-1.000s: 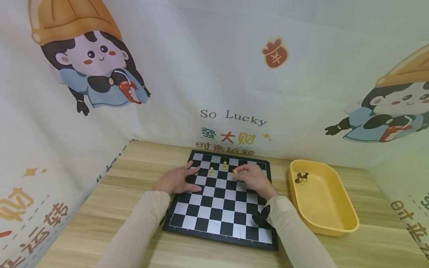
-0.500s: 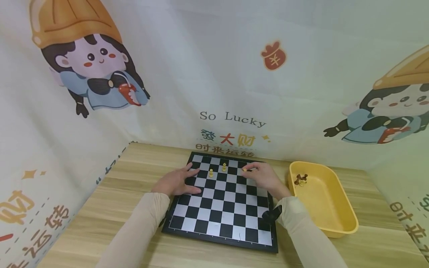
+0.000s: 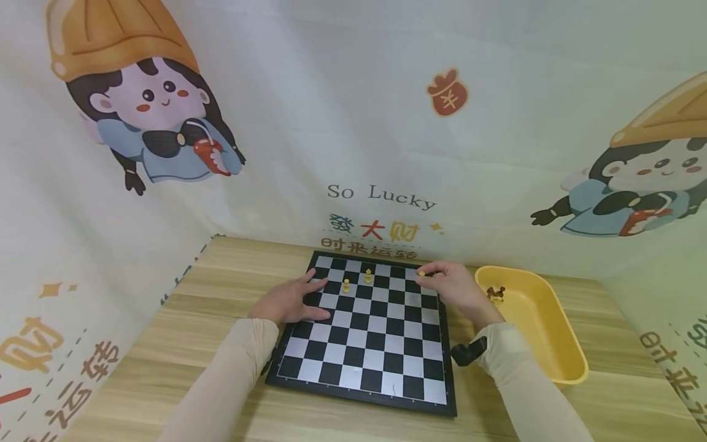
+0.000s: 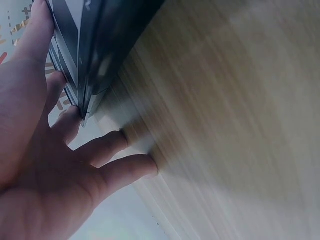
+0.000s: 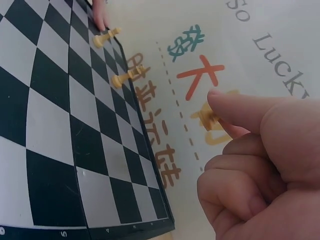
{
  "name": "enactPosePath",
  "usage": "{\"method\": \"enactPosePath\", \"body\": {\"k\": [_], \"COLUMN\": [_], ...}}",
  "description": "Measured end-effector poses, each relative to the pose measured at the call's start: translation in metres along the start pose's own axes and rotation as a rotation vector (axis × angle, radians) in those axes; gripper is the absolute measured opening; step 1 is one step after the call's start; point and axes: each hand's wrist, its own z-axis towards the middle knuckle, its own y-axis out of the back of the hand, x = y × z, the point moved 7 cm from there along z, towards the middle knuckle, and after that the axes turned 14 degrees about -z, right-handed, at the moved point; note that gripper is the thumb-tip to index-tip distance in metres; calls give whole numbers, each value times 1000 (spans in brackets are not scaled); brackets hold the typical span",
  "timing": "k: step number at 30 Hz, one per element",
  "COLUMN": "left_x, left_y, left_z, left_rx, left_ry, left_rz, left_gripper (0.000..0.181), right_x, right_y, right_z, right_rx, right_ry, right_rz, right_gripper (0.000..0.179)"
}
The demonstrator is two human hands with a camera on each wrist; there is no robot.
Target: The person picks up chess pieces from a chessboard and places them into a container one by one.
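A black-and-white chessboard (image 3: 381, 341) lies on the wooden table. Fingers spread and straight, my left hand (image 3: 287, 299) rests at its left edge; in the left wrist view some fingertips touch the board's side and others the table. Between thumb and index finger my right hand (image 3: 455, 288) pinches a small yellow chess piece (image 5: 207, 118), held over the board's far right corner. Its remaining fingers are curled in. Two yellow chess pieces stand upright on the far part of the board: a nearer one (image 3: 346, 285) and a farther one (image 3: 368, 275).
To the right of the board sits a yellow plastic tub (image 3: 574, 353), partly covered by the right forearm. Brown chess pieces (image 3: 496, 293) lie inside it. A printed cloth (image 3: 287, 123) hangs right behind the table (image 3: 188, 307).
My right hand has moved right along the far part of the board, carrying the pinched yellow piece toward the far right corner. The left hand and the two standing pieces stay in place.
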Motion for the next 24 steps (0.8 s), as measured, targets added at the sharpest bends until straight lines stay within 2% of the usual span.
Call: {"method": "enactPosePath", "body": {"k": [8,19,24], "left_x": [0,1,0], "left_y": [1,1,1], "left_z": [-2,0,1], "left_rx": [3,16,21], "left_ry": [-2,1,-4], "left_rz": [0,-4,1], "left_gripper": [88,89,89], "right_x": [1,-12,-17], "right_y": [13,35,46], "right_z": [-11,-22,-27], "right_rx": [-17,18,19], "right_ry": [7,-32,-20], "right_rz": [-126,-125,-117], "right_gripper": [37,41,46]}}
